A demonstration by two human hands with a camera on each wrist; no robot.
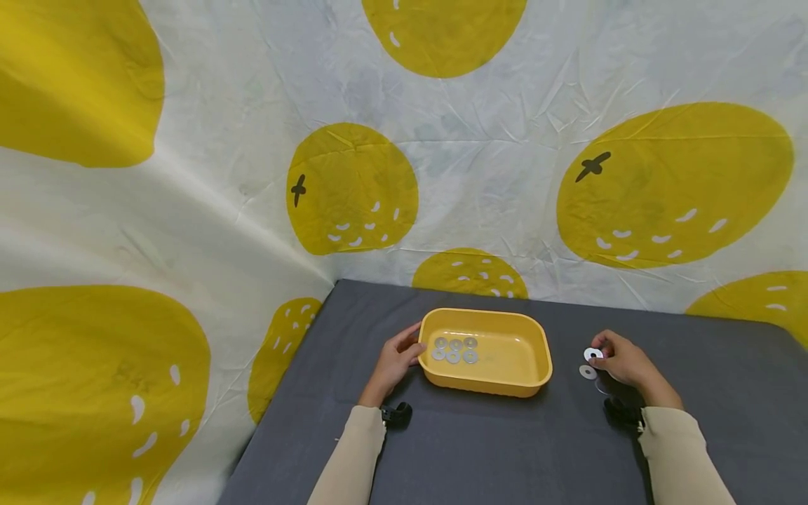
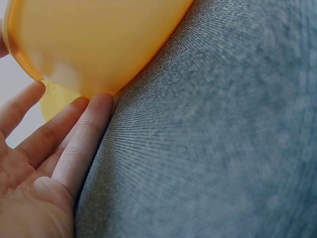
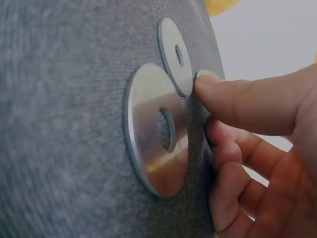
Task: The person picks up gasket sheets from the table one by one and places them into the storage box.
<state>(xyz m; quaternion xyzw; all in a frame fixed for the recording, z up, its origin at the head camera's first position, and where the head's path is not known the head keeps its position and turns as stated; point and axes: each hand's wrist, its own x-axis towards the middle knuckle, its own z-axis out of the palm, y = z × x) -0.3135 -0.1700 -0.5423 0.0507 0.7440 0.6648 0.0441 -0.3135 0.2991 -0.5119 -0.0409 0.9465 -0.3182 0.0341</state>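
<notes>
A yellow rectangular tray (image 1: 499, 384) stands on the dark cloth. Several flat metal washers (image 1: 470, 357) lie in two rows in its left part. My left hand (image 1: 394, 361) holds the tray's left end, thumb at the rim and fingertips (image 2: 101, 101) against the outer wall. To the right of the tray, my right hand (image 1: 625, 361) pinches a shiny washer (image 1: 588, 353) between thumb and index finger. Two more washers lie by that hand: a near one (image 3: 148, 109) and a farther one (image 3: 171, 44), whose edge is close to the thumb tip.
The dark grey cloth (image 1: 467, 449) covers the table. A hanging sheet with yellow fruit prints (image 1: 486, 189) rises along the back and the left side. Each wrist wears a black camera mount (image 1: 398, 415).
</notes>
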